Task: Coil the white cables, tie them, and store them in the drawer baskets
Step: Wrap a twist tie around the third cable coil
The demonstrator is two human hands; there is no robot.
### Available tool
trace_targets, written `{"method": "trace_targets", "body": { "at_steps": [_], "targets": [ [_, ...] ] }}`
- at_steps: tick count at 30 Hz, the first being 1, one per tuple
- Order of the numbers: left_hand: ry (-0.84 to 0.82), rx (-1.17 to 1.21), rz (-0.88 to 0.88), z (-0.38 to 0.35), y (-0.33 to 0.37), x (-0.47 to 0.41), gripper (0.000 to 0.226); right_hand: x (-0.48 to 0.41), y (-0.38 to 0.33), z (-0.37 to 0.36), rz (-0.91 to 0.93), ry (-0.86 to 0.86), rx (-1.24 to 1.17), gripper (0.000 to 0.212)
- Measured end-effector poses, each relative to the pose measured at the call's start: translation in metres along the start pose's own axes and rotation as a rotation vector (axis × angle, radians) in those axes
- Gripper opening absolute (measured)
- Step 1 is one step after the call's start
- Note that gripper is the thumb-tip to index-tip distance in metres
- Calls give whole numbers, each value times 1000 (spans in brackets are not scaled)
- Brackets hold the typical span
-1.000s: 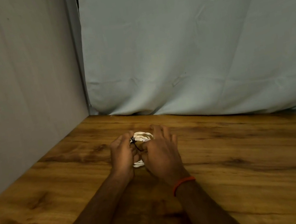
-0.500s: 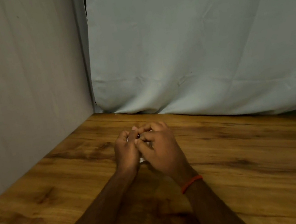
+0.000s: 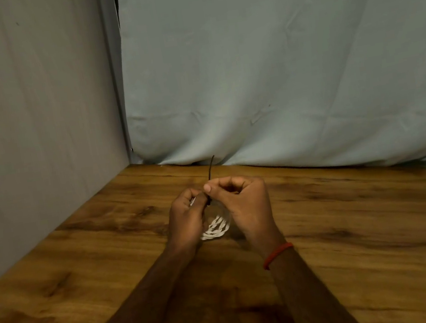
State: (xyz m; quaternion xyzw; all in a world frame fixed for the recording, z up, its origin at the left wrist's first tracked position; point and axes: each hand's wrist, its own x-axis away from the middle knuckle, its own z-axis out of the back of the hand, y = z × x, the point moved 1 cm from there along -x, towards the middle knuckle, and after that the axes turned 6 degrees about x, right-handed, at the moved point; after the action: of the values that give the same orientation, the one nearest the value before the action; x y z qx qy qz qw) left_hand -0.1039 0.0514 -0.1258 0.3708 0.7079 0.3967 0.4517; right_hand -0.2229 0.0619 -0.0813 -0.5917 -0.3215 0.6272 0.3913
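Head view. Both hands are raised close together above the wooden table (image 3: 355,222), knuckles nearly touching.

Left hand (image 3: 186,217): fingers (image 3: 184,196) curled inward and pressed together around the upper part of the white cable coil (image 3: 215,229). A sliver of white shows just inside the curled fingers. How far they wrap round cannot be told.

Right hand (image 3: 248,206): fingers bent into a loose fist, with the thumb tip (image 3: 207,188) and forefinger pinching the dark tie (image 3: 210,168). The tie rises from the pinch as a thin, slightly bent strand and stands above both sets of knuckles. Below the pinch it runs down between the two hands and is lost in shadow.

The coil hangs below the fingertips, between the two palms, touching the left palm and just beside the right. Its lower loops show as several white strands bunched together. Whether it rests on the table cannot be told.

A red wrist band (image 3: 276,254) sits below the right hand. A pale cloth backdrop (image 3: 275,67) hangs beyond the fingers.
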Motion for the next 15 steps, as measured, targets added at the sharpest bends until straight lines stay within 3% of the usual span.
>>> {"method": "trace_targets", "body": {
  "at_steps": [8, 15],
  "targets": [
    [-49, 10, -15, -4, 2, 3, 29, -3, 2, 4, -33, 42, 112, 22],
    [3, 36, -63, 0, -1, 0, 33, -6, 2, 8, -12, 33, 252, 21]
  ]
}}
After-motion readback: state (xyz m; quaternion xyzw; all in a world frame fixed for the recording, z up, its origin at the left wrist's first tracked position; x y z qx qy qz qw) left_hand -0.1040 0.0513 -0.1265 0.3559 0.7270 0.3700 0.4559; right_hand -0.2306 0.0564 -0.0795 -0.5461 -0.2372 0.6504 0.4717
